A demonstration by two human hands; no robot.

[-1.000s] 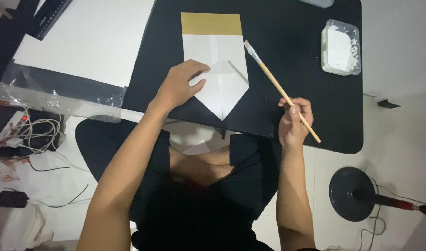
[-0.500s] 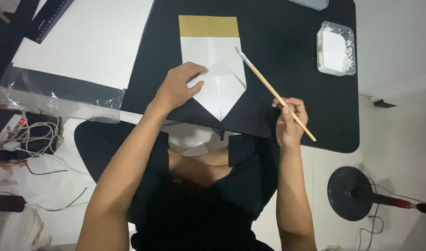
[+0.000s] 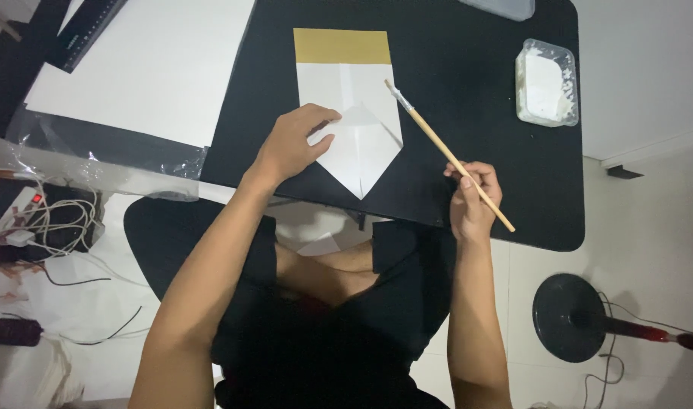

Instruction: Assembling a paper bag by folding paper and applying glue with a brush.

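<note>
Right grip pinches brush; folded paper under left hand.

A black short-sleeved top is worn, and dark clothing is seen over the lap below it. Both forearms are left bare from the sleeve ends down. No watch, ring or glove is seen on the left hand or the right hand. The sleeves are loose and plain, without visible markings.

On the black surface, the folded white paper with a gold band lies mid-surface; the clear plastic tray of white paste sits near the right edge.
</note>
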